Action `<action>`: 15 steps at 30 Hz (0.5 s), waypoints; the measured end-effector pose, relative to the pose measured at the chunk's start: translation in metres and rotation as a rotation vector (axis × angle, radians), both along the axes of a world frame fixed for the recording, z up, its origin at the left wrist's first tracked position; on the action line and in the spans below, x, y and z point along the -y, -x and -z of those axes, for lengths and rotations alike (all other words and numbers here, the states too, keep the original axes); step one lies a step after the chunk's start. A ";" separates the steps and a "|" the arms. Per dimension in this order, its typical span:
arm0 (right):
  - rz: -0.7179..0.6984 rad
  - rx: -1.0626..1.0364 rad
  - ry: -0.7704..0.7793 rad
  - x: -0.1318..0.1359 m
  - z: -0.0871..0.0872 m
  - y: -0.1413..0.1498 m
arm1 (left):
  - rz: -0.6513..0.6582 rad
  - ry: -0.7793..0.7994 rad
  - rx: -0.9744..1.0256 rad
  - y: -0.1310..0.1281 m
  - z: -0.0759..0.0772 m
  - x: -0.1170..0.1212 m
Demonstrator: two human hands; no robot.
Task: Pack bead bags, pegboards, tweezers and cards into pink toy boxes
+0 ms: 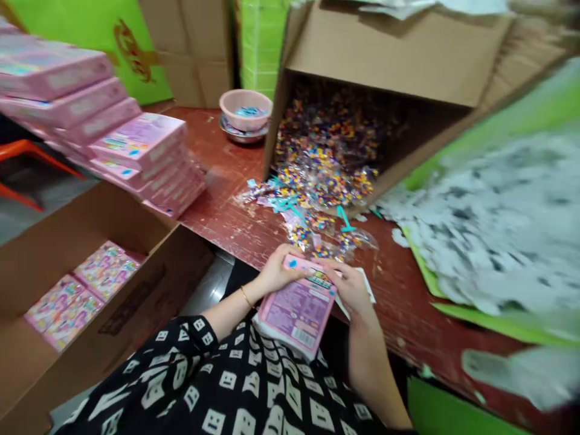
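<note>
A pink flat box (pixel 296 311) with a printed label side up rests at the table's near edge, over my lap. My left hand (pixel 276 272) grips its upper left end, fingers curled over it. On the box's upper right end my right hand (pixel 351 287) is closed. A white sheet (pixel 367 289) pokes out beneath the right hand. Just beyond the box lie clear bags of coloured beads (pixel 324 232) with teal plastic tools (pixel 345 219).
A tipped cardboard carton (pixel 385 60) spills bead bags onto the worn red table (pixel 226 181). Stacked pink boxes (pixel 136 151) stand at left, a pink bowl (pixel 245 109) behind. An open carton (pixel 45 254) at lower left holds pink boxes. White paper pieces (pixel 489 229) lie on green sheets at right.
</note>
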State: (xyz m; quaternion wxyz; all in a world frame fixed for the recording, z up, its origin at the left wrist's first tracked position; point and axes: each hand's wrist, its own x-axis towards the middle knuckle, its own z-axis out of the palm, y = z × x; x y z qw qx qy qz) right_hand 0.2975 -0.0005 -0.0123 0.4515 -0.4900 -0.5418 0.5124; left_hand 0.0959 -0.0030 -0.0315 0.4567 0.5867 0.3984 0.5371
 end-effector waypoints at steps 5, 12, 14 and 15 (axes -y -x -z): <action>-0.124 -0.043 -0.056 0.006 0.000 -0.005 | 0.034 -0.009 0.049 0.001 0.001 -0.015; -0.179 0.031 -0.062 0.039 0.011 -0.004 | -0.367 -0.070 0.274 0.052 -0.016 -0.047; -0.072 0.148 -0.191 0.052 0.001 0.000 | -0.379 -0.222 0.064 0.071 -0.029 -0.043; -0.013 0.186 -0.300 0.058 -0.007 0.001 | -0.385 -0.317 -0.086 0.079 -0.036 -0.036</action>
